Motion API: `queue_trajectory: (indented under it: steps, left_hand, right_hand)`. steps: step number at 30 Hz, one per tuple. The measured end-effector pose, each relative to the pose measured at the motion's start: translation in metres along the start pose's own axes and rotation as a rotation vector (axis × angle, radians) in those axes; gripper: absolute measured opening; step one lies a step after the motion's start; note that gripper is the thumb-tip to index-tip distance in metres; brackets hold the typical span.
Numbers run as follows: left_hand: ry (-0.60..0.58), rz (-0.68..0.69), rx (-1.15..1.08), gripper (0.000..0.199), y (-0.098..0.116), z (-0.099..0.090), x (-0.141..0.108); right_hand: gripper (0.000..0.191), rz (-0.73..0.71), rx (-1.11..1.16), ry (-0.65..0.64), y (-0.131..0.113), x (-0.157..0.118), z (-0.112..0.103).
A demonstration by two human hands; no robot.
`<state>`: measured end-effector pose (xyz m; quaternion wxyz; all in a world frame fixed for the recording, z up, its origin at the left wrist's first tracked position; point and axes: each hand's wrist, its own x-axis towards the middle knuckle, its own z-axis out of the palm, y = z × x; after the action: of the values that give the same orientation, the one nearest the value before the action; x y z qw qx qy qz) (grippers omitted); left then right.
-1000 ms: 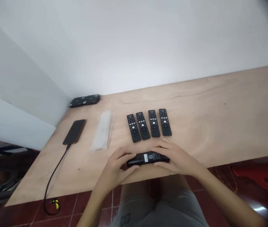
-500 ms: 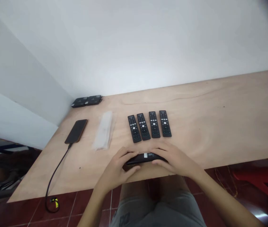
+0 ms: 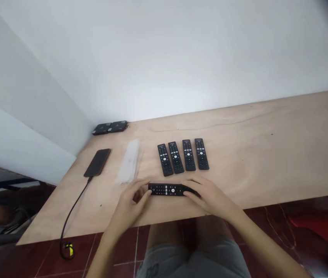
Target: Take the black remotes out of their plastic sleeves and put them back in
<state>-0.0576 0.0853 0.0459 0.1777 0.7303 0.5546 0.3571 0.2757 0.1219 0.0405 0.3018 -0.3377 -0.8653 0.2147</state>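
Observation:
A black remote control [image 3: 166, 189] lies crosswise near the front edge of the table, its button side facing up toward me. My left hand [image 3: 133, 199] pinches its left end between thumb and fingertips. Around the right end my right hand [image 3: 206, 193] is closed, thumb on the near side and fingers on the far side, covering that end. Just beyond stand several more black remotes [image 3: 188, 155] in a row, lying face up and roughly parallel, pointing away from me.
Left of the row lies a stack of clear plastic sleeves [image 3: 129, 160]. Farther left is a phone [image 3: 97, 163] with a black cable [image 3: 74, 206] hanging over the table edge. Two black boxes [image 3: 110, 127] sit in the back left corner against the wall [image 3: 181, 58].
The remote in my hands has been turned from its labelled back to its button side. My left hand has shifted left to the remote's end.

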Motion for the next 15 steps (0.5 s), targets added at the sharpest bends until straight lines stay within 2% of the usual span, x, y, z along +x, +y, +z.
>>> queue_trajectory:
  steps: [4, 7, 10, 13, 15]
  left_hand:
    - [0.174, 0.053, 0.093, 0.021, 0.013, 0.014, -0.008]
    - [0.132, 0.061, 0.149, 0.023, 0.032, 0.029, -0.016]
    - [0.059, 0.033, 0.242, 0.033, 0.044, 0.038, -0.02]
    - [0.124, -0.004, 0.327, 0.03, 0.043, 0.04, -0.017]
    - [0.176, -0.026, 0.368, 0.029, 0.04, 0.041, -0.012]
  right_hand:
    - [0.034, 0.043, 0.027, -0.017, -0.012, 0.011, 0.011]
    - [0.036, 0.076, 0.02, -0.02, -0.023, 0.017, 0.02]
    - [0.036, 0.04, -0.008, -0.089, -0.031, 0.019, 0.025]
    - [0.033, -0.033, -0.078, -0.178, -0.034, 0.017, 0.025]
    - [0.03, -0.045, -0.119, -0.191, -0.035, 0.016, 0.023]
